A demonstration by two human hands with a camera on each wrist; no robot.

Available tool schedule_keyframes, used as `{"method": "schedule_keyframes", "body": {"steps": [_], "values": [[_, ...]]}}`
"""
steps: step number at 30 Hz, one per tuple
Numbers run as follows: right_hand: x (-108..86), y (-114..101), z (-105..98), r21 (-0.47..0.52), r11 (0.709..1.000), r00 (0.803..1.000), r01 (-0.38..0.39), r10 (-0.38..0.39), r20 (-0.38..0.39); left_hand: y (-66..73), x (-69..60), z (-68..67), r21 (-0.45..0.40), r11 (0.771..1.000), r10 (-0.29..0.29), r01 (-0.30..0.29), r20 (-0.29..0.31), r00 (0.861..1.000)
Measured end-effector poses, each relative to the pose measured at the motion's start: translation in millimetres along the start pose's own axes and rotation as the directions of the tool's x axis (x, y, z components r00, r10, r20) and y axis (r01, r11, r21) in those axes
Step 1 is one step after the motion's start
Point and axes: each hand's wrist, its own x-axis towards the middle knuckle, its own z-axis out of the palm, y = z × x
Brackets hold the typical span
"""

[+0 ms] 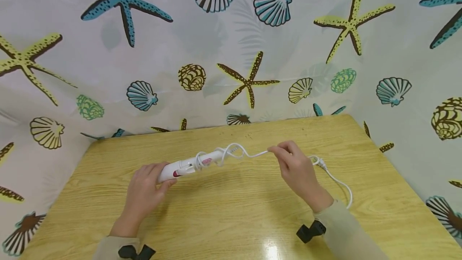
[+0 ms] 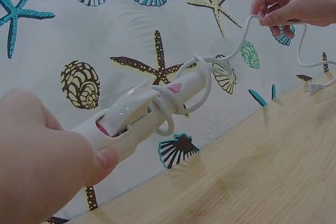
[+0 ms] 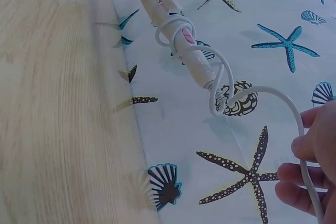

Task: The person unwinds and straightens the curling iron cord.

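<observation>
A white hair curling iron (image 1: 169,173) with pink details is held above the table, its cord end pointing right. My left hand (image 1: 144,189) grips its thick left end, thumb along the near side. Loops of the white cord (image 1: 258,154) are wound loosely around the iron's slimmer end, close to the lever (image 2: 128,109). Off to the right, my right hand (image 1: 297,171) pinches the cord between thumb and fingers, with a stretch running from it to the iron. The plug (image 1: 322,164) shows beyond the right hand, and more cord trails down from there.
A light wooden table (image 1: 231,220) lies beneath both hands. Behind it and at its sides hangs a white cloth (image 1: 216,39) printed with starfish and shells. Both wrists carry small black mounts (image 1: 311,231) over beige sleeves (image 1: 348,232).
</observation>
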Motion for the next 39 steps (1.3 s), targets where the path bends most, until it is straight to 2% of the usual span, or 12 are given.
{"method": "schedule_keyframes", "body": {"steps": [12, 18, 25, 28, 32, 34, 39], "values": [[-8.1, 0.6, 2.0, 0.025, 0.998, 0.996, 0.055, -0.057, 0.063, -3.2, 2.9, 0.7, 0.020, 1.000, 0.014, -0.013, -0.029, 0.999], [-8.4, 0.7, -1.0, 0.017, 0.997, 0.995, 0.076, -0.077, 0.060, -3.6, 4.2, -3.1, 0.019, 1.000, -0.010, 0.011, -0.038, 0.999], [-11.8, 4.6, -0.3, -0.014, 0.996, 0.987, 0.087, -0.085, 0.138, -5.5, 5.4, -6.7, 0.030, 0.999, -0.016, 0.018, -0.062, 0.998], [-13.3, 6.8, 2.0, -0.073, 0.992, 0.979, 0.106, -0.091, 0.184, -6.7, 5.4, -7.3, 0.031, 0.999, -0.012, 0.014, -0.062, 0.998], [-14.5, 10.0, 5.3, -0.130, 0.981, 0.958, 0.142, -0.103, 0.269, -6.2, 4.5, -7.7, 0.029, 1.000, -0.010, 0.011, -0.062, 0.998], [-15.0, 11.4, 5.9, -0.121, 0.981, 0.944, 0.148, -0.104, 0.314, -5.7, 4.3, -7.6, 0.029, 1.000, -0.009, 0.011, -0.062, 0.998], [-17.8, 13.9, 3.2, -0.023, 0.992, 0.917, 0.122, -0.104, 0.386, -4.9, 5.1, -5.9, 0.031, 0.999, -0.021, 0.022, -0.056, 0.998]]}}
